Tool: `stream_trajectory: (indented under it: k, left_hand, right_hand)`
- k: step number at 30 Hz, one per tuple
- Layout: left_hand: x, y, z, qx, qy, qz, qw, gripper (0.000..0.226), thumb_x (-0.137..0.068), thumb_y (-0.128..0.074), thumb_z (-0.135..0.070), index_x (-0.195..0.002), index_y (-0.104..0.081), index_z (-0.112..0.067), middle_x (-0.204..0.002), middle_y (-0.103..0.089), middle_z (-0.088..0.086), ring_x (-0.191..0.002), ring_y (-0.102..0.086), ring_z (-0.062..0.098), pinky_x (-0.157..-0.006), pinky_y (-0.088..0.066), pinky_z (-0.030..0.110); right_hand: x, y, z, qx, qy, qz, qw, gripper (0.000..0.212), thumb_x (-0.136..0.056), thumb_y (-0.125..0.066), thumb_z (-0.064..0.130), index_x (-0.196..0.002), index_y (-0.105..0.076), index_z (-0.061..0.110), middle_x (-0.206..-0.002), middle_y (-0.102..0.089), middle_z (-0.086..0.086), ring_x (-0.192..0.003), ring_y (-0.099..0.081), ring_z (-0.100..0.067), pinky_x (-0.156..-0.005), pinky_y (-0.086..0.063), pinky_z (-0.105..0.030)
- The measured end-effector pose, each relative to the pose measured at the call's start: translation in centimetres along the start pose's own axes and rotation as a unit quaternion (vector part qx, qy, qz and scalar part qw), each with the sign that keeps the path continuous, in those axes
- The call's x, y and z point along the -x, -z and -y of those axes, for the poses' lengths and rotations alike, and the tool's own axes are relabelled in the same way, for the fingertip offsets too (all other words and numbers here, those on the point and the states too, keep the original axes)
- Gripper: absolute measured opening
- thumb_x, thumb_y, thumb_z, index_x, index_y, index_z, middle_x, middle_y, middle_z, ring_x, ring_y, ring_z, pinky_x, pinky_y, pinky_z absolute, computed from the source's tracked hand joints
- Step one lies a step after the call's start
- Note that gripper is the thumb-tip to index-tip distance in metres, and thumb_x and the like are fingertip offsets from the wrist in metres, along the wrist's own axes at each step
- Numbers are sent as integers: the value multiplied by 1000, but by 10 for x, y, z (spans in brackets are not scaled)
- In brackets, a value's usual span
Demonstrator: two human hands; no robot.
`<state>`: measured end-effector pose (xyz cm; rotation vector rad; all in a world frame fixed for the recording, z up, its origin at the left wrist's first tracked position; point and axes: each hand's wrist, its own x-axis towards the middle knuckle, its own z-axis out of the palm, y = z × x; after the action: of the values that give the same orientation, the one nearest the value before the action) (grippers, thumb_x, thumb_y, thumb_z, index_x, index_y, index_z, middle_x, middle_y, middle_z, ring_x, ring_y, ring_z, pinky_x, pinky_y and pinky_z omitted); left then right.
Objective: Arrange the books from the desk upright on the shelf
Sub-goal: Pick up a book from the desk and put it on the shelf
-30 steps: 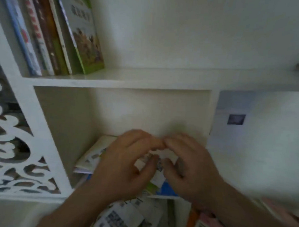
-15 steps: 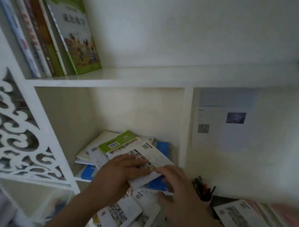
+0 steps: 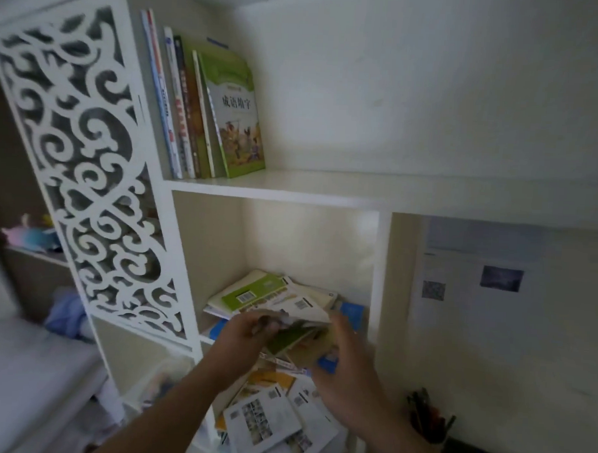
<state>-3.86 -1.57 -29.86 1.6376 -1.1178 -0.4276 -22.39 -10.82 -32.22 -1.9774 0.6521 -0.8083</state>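
Your left hand (image 3: pixel 248 333) and right hand (image 3: pixel 347 372) meet in front of the lower cubby (image 3: pixel 310 247) of the white shelf unit (image 3: pixel 275 191). Between them you hold a small batch of thin books (image 3: pixel 299 339), tilted and blurred: left fingers curl onto its left edge, and the right hand wraps its right side. Just behind the batch, inside the cubby, a loose pile of books (image 3: pixel 264 290) lies flat, green cover on top. Below the cubby, more booklets (image 3: pixel 268 420) lie scattered flat. On the shelf board above the cubby, at its left end, a row of books (image 3: pixel 206 112) already stands upright. Right of the cubby, a pen cup (image 3: pixel 429 423) stands.
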Motion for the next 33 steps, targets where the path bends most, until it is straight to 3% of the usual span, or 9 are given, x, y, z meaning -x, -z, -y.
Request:
stream_trajectory:
  k: [3,6,10,14,18,22,27,30,33]
  left_hand:
    - [1,13,-30,246,28,-134,959,20,-106,-55,-19,-110,-74,-17,-102,-80,2,-105,-73,29,-80,-59,37]
    - [7,32,-45,499,50,-83,861,35,-109,-46,-27,-137,-59,-12,-128,-71,19,-120,-68,37,-101,-54,58]
    - [16,41,-45,603,148,2,784,48,-109,-42,-36,-143,-58,-6,-136,-64,27,-125,-64,42,-97,-52,64]
    - [24,53,-42,645,164,45,745,47,-108,-42,-34,-130,-68,-1,-128,-68,28,-112,-71,42,-80,-61,62]
    - [23,76,-40,594,135,87,789,41,-106,-45,-32,-139,-60,-11,-132,-68,24,-119,-68,40,-86,-60,59]
    - [1,111,-68,181,-30,99,978,25,-105,-53,-34,-121,-66,-20,-101,-79,6,-92,-78,25,-75,-64,42]
    - [-41,106,-136,-111,-267,242,926,11,-94,-73,-38,-105,-73,-38,-93,-77,-20,-83,-74,-2,-74,-60,25]
    - [-49,76,-180,-103,-322,289,896,21,-90,-78,-40,-110,-77,-37,-96,-77,-22,-85,-75,-1,-79,-62,29]
    - [-58,57,-209,-33,-301,300,904,17,-93,-74,-37,-109,-77,-30,-91,-81,-8,-80,-78,15,-73,-64,38]
  right_hand:
    - [4,-1,16,-65,-6,-70,995,80,-93,-78,21,-150,-30,52,-129,-42,44,-122,-53,9,-85,-55,-16]
    - [0,-9,44,-164,-57,-81,981,84,-97,-73,35,-160,-18,47,-136,-38,41,-122,-52,6,-85,-52,-14]
    - [-13,-34,75,-295,-102,-51,949,36,-99,-71,30,-133,-61,36,-120,-76,8,-105,-75,-15,-92,-63,-45]
    - [-13,-55,90,-267,-88,-105,954,29,-100,-69,13,-123,-63,30,-107,-79,13,-97,-77,-13,-85,-65,-45]
    - [-13,-44,104,-277,-42,-134,950,42,-96,-69,1,-122,-67,34,-110,-79,-2,-99,-77,-29,-80,-63,-51]
    - [2,7,123,-279,-2,-184,942,57,-90,-65,-7,-130,-63,35,-105,-79,-12,-88,-78,-31,-69,-63,-43]
    - [25,51,157,-52,-17,-121,991,64,-76,-75,37,-135,-56,50,-115,-78,12,-102,-76,-13,-72,-62,-33]
    - [35,60,181,100,-27,-90,991,47,-78,-81,48,-120,-62,58,-109,-73,28,-94,-72,3,-74,-57,-22]
    - [52,75,193,132,-36,-190,972,16,-87,-83,35,-95,-69,35,-80,-75,17,-62,-72,-6,-54,-53,-24]
